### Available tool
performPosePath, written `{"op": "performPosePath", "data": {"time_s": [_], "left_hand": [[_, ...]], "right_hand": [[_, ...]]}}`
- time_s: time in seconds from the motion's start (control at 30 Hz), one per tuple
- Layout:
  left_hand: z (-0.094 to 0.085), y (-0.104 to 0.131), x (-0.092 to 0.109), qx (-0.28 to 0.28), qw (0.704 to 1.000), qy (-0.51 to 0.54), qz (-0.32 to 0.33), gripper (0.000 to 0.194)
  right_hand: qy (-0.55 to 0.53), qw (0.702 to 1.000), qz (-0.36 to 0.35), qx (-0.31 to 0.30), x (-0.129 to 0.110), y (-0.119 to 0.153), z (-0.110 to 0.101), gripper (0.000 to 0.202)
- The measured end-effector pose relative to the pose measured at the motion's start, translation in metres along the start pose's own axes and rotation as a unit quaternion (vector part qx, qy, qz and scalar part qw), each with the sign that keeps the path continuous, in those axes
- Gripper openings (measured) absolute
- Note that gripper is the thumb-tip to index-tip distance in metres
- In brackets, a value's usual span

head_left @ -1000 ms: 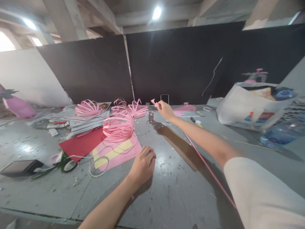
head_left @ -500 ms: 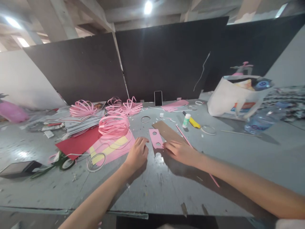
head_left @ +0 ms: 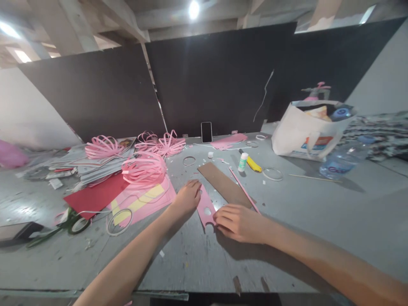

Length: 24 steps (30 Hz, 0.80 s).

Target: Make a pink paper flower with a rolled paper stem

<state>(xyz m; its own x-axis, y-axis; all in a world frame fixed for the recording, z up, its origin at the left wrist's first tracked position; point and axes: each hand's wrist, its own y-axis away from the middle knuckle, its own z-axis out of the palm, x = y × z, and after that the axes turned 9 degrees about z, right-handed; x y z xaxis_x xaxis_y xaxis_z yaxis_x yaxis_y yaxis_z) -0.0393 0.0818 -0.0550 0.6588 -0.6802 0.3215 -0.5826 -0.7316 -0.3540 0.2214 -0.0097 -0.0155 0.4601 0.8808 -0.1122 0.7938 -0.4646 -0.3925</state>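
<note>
A pink paper strip with round holes (head_left: 206, 204) lies slanted between my hands, a half-round notch at its near end. My left hand (head_left: 188, 196) has its fingers closed on the strip's far end. Closed at the near right edge are the fingers of my right hand (head_left: 234, 221); their tips are partly hidden. A brown cardboard strip (head_left: 223, 180) rests just beyond my right hand, with a thin pink stick (head_left: 242, 187) beside it.
Pink paper-strip loops (head_left: 145, 170) stand left, over red card (head_left: 98, 193) and pink sheets. Green-handled scissors (head_left: 68, 223) lie front left. A glue stick (head_left: 243, 162), yellow cutter (head_left: 254, 165), phone (head_left: 206, 132), white bag (head_left: 293, 131) and plastic bottle (head_left: 346, 159) stand or lie farther back.
The pink strip has come nearer to me, showing more of its length. My left hand has moved onto its far end. My right hand has shifted nearer, still at its edge.
</note>
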Motion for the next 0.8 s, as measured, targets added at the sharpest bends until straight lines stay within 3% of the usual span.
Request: {"op": "performPosePath", "data": {"time_s": [0.1, 0.2, 0.27, 0.33, 0.4, 0.47, 0.8], "left_hand": [[0.001, 0.006, -0.005, 0.014, 1.000, 0.009, 0.013, 0.038], [-0.004, 0.013, -0.006, 0.030, 0.999, 0.030, 0.014, 0.036], [-0.006, 0.016, -0.005, 0.032, 0.999, 0.031, 0.007, 0.035], [-0.006, 0.018, -0.003, 0.029, 0.999, 0.023, 0.003, 0.035], [-0.004, 0.018, -0.001, 0.029, 0.999, 0.016, 0.003, 0.035], [-0.002, 0.017, -0.001, 0.035, 0.999, 0.013, 0.003, 0.035], [0.002, 0.016, -0.012, 0.037, 0.998, 0.037, 0.047, 0.039]], "right_hand": [[-0.012, 0.997, 0.061, 0.052, 0.010, -0.002, -0.014, 0.018], [-0.068, 0.974, 0.176, 0.127, 0.028, -0.001, -0.029, 0.024], [-0.151, 0.939, 0.269, 0.152, 0.040, 0.001, -0.038, 0.036], [-0.260, 0.883, 0.349, 0.177, 0.049, 0.002, -0.042, 0.054], [-0.339, 0.828, 0.397, 0.205, 0.055, 0.001, -0.043, 0.064], [-0.362, 0.802, 0.420, 0.223, 0.058, -0.002, -0.039, 0.064], [-0.351, 0.816, 0.433, 0.154, 0.059, -0.015, -0.019, 0.054]]}}
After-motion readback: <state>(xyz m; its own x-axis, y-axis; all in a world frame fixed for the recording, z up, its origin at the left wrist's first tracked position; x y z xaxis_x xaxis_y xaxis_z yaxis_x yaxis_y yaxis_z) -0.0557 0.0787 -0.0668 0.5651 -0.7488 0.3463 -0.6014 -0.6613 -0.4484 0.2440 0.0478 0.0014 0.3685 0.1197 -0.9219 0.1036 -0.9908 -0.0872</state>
